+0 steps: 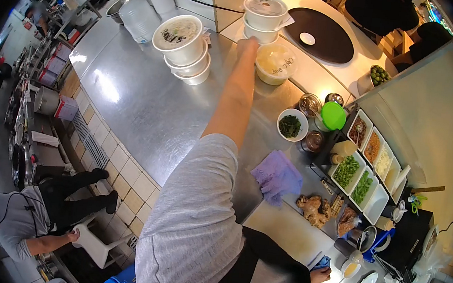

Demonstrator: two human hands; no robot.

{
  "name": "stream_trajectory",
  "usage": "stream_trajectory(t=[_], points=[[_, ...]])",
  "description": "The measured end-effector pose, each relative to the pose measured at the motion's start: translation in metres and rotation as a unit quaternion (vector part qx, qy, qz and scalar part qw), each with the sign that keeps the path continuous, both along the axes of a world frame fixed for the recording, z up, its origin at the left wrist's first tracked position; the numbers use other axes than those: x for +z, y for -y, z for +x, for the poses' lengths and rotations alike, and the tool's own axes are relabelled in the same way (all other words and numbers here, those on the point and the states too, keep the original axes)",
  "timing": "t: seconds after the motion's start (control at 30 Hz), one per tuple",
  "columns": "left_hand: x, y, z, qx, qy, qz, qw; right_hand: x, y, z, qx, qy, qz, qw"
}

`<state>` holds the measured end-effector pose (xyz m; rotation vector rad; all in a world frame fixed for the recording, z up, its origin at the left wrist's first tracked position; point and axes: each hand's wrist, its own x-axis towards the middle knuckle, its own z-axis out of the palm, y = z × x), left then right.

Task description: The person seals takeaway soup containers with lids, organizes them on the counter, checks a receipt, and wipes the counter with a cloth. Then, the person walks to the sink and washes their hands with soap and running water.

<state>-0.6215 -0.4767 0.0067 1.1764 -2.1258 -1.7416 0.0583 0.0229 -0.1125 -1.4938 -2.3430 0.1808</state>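
Observation:
My left arm, in a grey sleeve, reaches far across the steel counter. My left hand point(248, 44) is closed at the base of two stacked lidded white tubs point(263, 14), its fingertips mostly hidden. Right beside it sits a clear lidded tub point(275, 64) of yellowish food with writing on its lid. Left of my forearm stands another stack of white tubs point(180, 43), the top lid marked in black. Low at the right, my right hand point(320, 275) is curled against a small crumpled blue thing point(322, 262) by the cutting board point(283, 230).
A purple cloth point(277, 176), a bowl of dark greens point(293, 125) and a rack of topping trays point(362, 190) lie to the right. Cooked meat point(316, 210) rests by the board. A round black mat point(319, 35) is on the ledge. A co-worker point(25, 220) grips a white stool point(95, 245).

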Motion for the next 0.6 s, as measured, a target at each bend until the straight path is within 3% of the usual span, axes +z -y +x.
stream_trajectory(t=[0.1, 0.17, 0.33, 0.4, 0.5, 0.53, 0.57, 0.6], points=[[0.005, 0.0, 0.017, 0.019, -0.107, 0.172, 0.979, -0.004, -0.006, 0.013, 0.048, -0.004, -0.008, 0.999], [-0.05, 0.028, -0.009, -0.015, -0.073, 0.094, 0.993, -0.003, -0.009, 0.018, 0.067, 0.002, -0.019, 0.998], [-0.059, 0.054, 0.047, -0.016, -0.135, 0.191, 0.972, -0.002, -0.016, 0.026, 0.111, -0.02, -0.073, 0.991], [-0.061, 0.066, 0.078, -0.041, -0.122, 0.168, 0.977, 0.0, -0.019, 0.028, 0.125, -0.033, -0.085, 0.988], [-0.059, 0.083, 0.131, -0.086, -0.11, 0.176, 0.974, 0.009, -0.038, 0.03, 0.192, 0.002, -0.155, 0.969], [-0.059, 0.088, 0.146, -0.102, -0.108, 0.186, 0.971, 0.068, -0.007, 0.005, 0.205, 0.05, -0.249, 0.945], [-0.058, 0.09, 0.159, -0.099, -0.105, 0.189, 0.971, 0.033, -0.045, 0.026, 0.316, 0.038, -0.218, 0.923], [-0.06, 0.093, 0.171, -0.095, -0.103, 0.191, 0.972, 0.038, -0.049, 0.024, 0.329, 0.139, -0.217, 0.908]])
